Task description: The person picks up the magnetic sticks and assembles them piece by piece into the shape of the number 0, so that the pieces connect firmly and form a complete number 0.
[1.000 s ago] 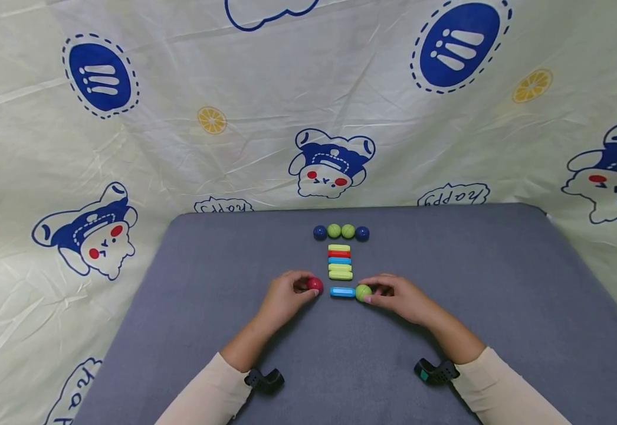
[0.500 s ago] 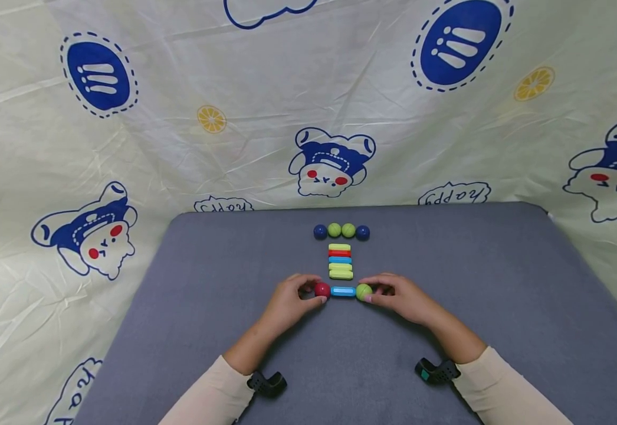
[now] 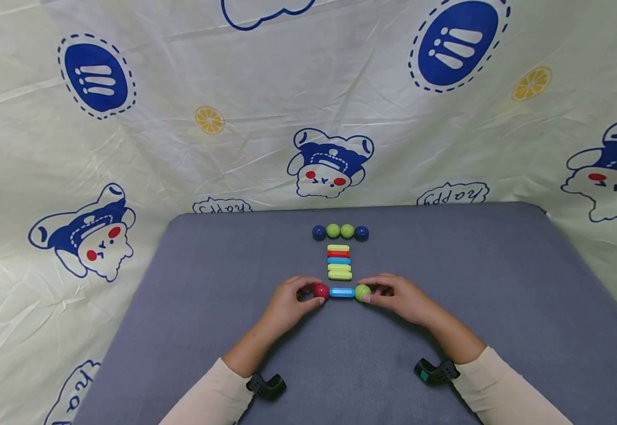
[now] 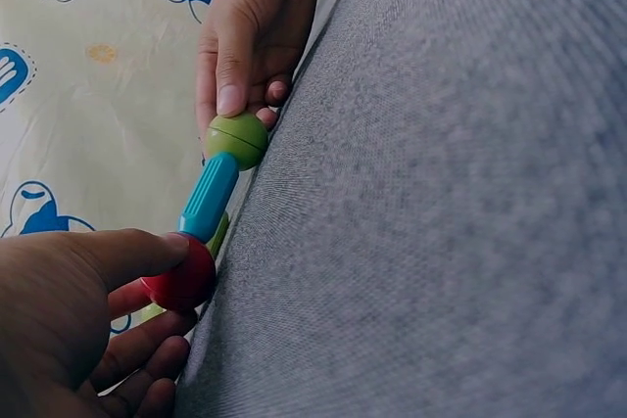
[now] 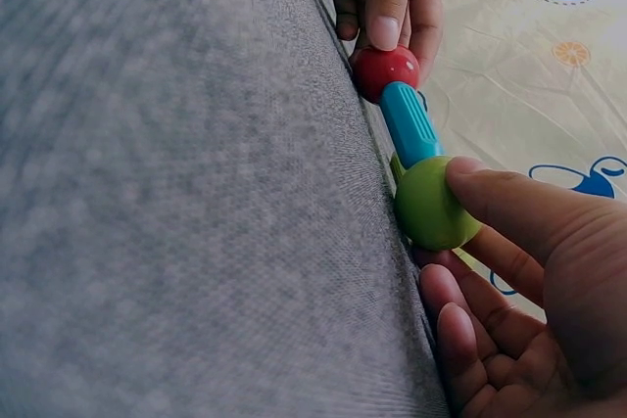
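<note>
At the near middle of the grey surface [image 3: 192, 330], the left hand [image 3: 287, 304] has brought the red ball [image 3: 321, 290] against the blue stick [image 3: 342, 292], whose other end meets the green ball [image 3: 363, 292] pinched by the right hand [image 3: 401, 298], so the three now form one row.

A row of four balls is set near the far edge of the grey table [image 3: 499, 283], at its middle: a dark blue ball [image 3: 318, 232], two green balls [image 3: 332, 231] [image 3: 347, 231] touching each other, and a second dark blue ball [image 3: 361, 233]. Just nearer than this row, five short bars are laid side by side in a stack [image 3: 339, 262] running toward the near edge: yellow-green, red, blue, and two more yellow-green. The table is backed and flanked by a cream cloth [image 3: 181, 147] printed with blue cartoon bears, blue ovals and lemon slices.
</note>
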`<act>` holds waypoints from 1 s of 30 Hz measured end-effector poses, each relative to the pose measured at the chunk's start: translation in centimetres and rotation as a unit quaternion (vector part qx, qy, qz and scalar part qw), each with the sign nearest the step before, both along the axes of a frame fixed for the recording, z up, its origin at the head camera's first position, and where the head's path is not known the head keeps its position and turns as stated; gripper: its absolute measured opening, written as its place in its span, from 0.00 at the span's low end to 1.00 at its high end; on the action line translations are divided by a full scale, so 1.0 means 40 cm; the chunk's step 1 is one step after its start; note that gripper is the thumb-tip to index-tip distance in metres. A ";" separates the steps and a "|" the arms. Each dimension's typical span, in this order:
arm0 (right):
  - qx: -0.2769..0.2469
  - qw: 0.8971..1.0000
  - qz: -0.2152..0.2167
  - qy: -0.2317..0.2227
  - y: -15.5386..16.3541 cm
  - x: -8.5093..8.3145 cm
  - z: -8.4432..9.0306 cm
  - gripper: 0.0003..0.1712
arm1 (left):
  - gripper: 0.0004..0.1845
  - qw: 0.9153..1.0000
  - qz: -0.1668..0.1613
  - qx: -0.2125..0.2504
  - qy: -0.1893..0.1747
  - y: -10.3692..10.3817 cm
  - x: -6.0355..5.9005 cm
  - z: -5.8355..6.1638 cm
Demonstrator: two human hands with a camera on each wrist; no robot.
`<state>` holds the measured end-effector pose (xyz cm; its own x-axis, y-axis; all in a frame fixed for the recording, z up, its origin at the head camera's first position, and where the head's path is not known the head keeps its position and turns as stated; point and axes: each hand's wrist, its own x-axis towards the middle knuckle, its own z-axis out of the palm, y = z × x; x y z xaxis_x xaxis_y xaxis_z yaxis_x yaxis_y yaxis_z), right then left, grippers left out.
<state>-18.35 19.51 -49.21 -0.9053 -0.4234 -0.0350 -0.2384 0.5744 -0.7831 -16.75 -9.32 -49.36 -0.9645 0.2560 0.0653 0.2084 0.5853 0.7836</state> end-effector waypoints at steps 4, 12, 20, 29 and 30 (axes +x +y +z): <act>-0.001 1.000 0.003 0.003 0.000 0.000 -0.003 0.20 | 0.16 1.000 0.000 0.000 0.003 -0.001 0.001 -0.004; -0.007 1.000 0.009 0.013 0.001 -0.001 -0.005 0.19 | 0.16 1.000 0.002 -0.001 0.011 0.001 0.000 -0.005; -0.009 1.000 0.006 0.008 0.002 0.001 -0.003 0.19 | 0.19 1.000 0.012 0.005 0.014 0.009 0.005 -0.002; -0.008 1.000 0.010 0.009 0.003 0.000 -0.003 0.20 | 0.18 0.998 0.025 0.054 0.020 0.008 -0.009 0.006; -0.009 1.000 0.009 0.009 0.003 0.000 -0.004 0.20 | 0.17 0.998 0.024 0.056 0.023 0.008 -0.013 0.009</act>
<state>-18.35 19.62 -49.37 -0.8976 -0.4406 -0.0114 -0.2630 0.5562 -0.7883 -17.29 -9.02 -48.99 -0.9707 0.1988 0.1350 0.2195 0.5049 0.8348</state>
